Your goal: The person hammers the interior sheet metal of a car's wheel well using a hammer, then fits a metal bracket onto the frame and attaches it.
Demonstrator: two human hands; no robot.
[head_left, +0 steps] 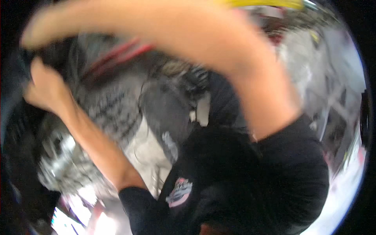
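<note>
My left hand (47, 88) reaches to the far left, its fingers curled in beside a dark shape at the picture's edge. What they close on, if anything, is lost in the dark. Across the top sweeps my right arm, badly blurred. It ends in my right hand (37, 33) at the upper left, just above the left one. Motion smears its fingers, so neither their pose nor anything in them shows. Below the right forearm, two long red bars (117, 58) lie aslant, near both hands.
A grey, ridged surface like tyre tread (111, 107) lies right of my left forearm. Shiny, lumpy silver material (64, 156) is at the lower left. A yellow strip (270, 3) crosses the top, and grey clutter (337, 102) fills the right side.
</note>
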